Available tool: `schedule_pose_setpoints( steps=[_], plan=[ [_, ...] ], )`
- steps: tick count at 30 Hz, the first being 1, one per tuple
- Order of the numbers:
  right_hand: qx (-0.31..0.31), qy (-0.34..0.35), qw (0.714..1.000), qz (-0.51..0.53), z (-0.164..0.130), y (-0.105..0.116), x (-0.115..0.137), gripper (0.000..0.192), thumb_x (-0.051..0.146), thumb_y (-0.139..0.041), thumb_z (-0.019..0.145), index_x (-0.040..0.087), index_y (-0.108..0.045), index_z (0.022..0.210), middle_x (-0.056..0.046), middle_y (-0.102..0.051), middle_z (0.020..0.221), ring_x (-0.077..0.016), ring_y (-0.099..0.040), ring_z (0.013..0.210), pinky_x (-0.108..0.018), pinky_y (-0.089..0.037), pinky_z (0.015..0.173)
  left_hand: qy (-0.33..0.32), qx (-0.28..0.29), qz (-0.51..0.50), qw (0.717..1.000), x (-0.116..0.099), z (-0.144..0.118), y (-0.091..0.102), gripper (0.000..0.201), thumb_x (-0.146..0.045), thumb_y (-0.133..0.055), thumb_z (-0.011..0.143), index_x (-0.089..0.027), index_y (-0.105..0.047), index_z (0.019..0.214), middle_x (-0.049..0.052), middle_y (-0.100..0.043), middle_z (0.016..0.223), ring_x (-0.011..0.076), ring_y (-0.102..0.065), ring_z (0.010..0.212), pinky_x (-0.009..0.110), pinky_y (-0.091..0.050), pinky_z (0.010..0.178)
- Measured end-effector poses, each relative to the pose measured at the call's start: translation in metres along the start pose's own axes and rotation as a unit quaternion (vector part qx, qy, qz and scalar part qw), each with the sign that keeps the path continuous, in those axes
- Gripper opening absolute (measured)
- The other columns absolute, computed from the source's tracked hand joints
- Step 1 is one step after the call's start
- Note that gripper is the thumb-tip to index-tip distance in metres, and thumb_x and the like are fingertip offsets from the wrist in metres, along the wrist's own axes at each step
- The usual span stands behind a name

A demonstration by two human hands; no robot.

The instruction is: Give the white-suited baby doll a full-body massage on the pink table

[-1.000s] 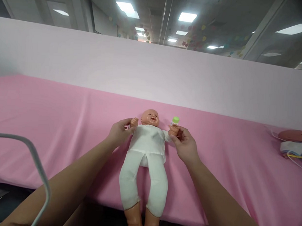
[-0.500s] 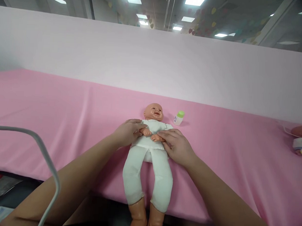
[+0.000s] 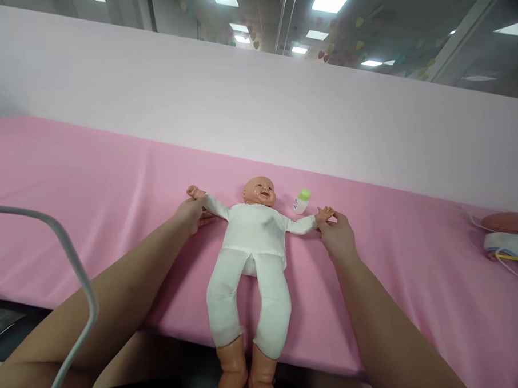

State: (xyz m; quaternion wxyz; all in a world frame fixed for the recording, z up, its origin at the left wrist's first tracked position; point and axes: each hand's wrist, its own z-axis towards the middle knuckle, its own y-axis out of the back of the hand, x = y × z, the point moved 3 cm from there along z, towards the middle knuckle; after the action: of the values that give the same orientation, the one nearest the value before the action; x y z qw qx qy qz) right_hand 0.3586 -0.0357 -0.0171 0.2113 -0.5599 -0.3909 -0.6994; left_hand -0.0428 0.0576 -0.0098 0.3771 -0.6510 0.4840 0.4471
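Note:
A baby doll with a white cloth body lies on its back, head toward the wall and feet past the near table edge. Its two arms are stretched out sideways. My left hand is closed on the doll's arm at the left, near the wrist. On the right, my right hand pinches the doll's other arm by its hand. A small white bottle with a green cap stands, slightly tilted in view, between the doll's head and its right-side hand.
A pink cloth covers the table, with a white wall behind it. At the far right lie a brownish rounded object and a white bundle with a thin cord. A grey cable curves across the lower left.
Both hands have moved outward, drawing the doll's arms from across its belly to spread out at the sides. The bottle stays where it was on the cloth.

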Motion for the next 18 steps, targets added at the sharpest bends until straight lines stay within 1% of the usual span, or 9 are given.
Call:
schedule_pose_setpoints(
  steps=[3,6,7,9,11,13,15,17,18],
  plan=[
    [0.022,-0.043,0.999,-0.023,0.007,0.002,-0.009,0.067,0.039,-0.079,0.079,0.023,-0.056,0.140,-0.011,-0.077,0.100,-0.0254,-0.076,0.075,-0.037,-0.065,0.064,0.029,-0.013,-0.007,0.999,0.000,0.005,0.002,0.021,-0.026,-0.062,0.092,-0.015,-0.060,0.110,0.015,-0.070,0.094,0.0244,-0.073,0.078,0.037,-0.064,0.074],
    [0.036,-0.078,0.996,-0.014,0.008,-0.001,-0.013,0.066,0.036,-0.081,0.077,0.020,-0.057,0.136,-0.010,-0.075,0.088,-0.0244,-0.074,0.069,-0.037,-0.065,0.061,0.048,-0.008,-0.030,0.998,0.000,0.004,0.001,0.018,-0.024,-0.062,0.092,-0.015,-0.061,0.108,0.012,-0.068,0.085,0.0227,-0.072,0.074,0.034,-0.064,0.072],
    [0.036,-0.079,0.996,-0.010,0.008,-0.002,-0.014,0.066,0.036,-0.082,0.077,0.020,-0.057,0.136,-0.010,-0.075,0.089,-0.0241,-0.074,0.069,-0.037,-0.065,0.061,0.049,-0.009,-0.026,0.998,0.000,0.004,0.001,0.018,-0.025,-0.063,0.092,-0.015,-0.061,0.108,0.012,-0.069,0.085,0.0229,-0.072,0.074,0.034,-0.064,0.071],
    [0.033,-0.069,0.997,0.007,0.008,-0.003,-0.013,0.067,0.037,-0.083,0.076,0.021,-0.057,0.136,-0.011,-0.076,0.098,-0.0242,-0.075,0.073,-0.037,-0.067,0.064,0.038,-0.014,-0.010,0.999,0.000,0.002,0.002,0.022,-0.028,-0.065,0.092,-0.016,-0.062,0.110,0.013,-0.071,0.090,0.0247,-0.073,0.078,0.036,-0.065,0.072],
    [0.028,-0.043,0.998,0.031,0.006,-0.003,-0.009,0.070,0.038,-0.082,0.077,0.023,-0.055,0.139,-0.012,-0.076,0.110,-0.0244,-0.077,0.079,-0.037,-0.068,0.069,-0.010,-0.015,0.014,1.000,-0.002,-0.001,0.004,0.028,-0.032,-0.069,0.090,-0.017,-0.063,0.113,0.015,-0.073,0.102,0.0269,-0.074,0.086,0.038,-0.065,0.076],
    [0.022,-0.002,0.999,0.048,0.000,-0.003,-0.002,0.073,0.039,-0.079,0.080,0.024,-0.051,0.145,-0.012,-0.075,0.118,-0.0240,-0.078,0.084,-0.037,-0.068,0.073,-0.093,-0.004,0.047,0.995,-0.005,-0.008,0.003,0.031,-0.035,-0.072,0.088,-0.019,-0.064,0.114,0.015,-0.072,0.113,0.0283,-0.074,0.096,0.039,-0.064,0.081],
    [0.015,0.055,0.998,0.038,-0.012,-0.005,0.010,0.073,0.041,-0.076,0.083,0.026,-0.048,0.148,-0.011,-0.075,0.121,-0.0239,-0.077,0.088,-0.037,-0.067,0.077,-0.185,0.017,0.097,0.978,-0.009,-0.021,0.000,0.031,-0.037,-0.073,0.088,-0.020,-0.066,0.113,0.012,-0.073,0.117,0.0282,-0.072,0.104,0.038,-0.061,0.088],
    [0.015,0.134,0.991,0.001,-0.030,-0.008,0.025,0.071,0.041,-0.075,0.084,0.027,-0.049,0.149,-0.010,-0.074,0.124,-0.0245,-0.077,0.093,-0.039,-0.066,0.082,-0.259,0.045,0.154,0.953,-0.013,-0.037,-0.008,0.029,-0.037,-0.072,0.088,-0.022,-0.068,0.112,0.009,-0.075,0.115,0.0278,-0.070,0.109,0.039,-0.058,0.096],
    [0.021,0.182,0.983,-0.021,-0.040,-0.012,0.033,0.070,0.040,-0.074,0.085,0.027,-0.049,0.149,-0.010,-0.074,0.125,-0.0249,-0.076,0.095,-0.040,-0.065,0.084,-0.288,0.061,0.184,0.938,-0.013,-0.045,-0.012,0.028,-0.036,-0.071,0.088,-0.023,-0.069,0.113,0.007,-0.075,0.114,0.0275,-0.069,0.111,0.040,-0.056,0.099]
  ],
)
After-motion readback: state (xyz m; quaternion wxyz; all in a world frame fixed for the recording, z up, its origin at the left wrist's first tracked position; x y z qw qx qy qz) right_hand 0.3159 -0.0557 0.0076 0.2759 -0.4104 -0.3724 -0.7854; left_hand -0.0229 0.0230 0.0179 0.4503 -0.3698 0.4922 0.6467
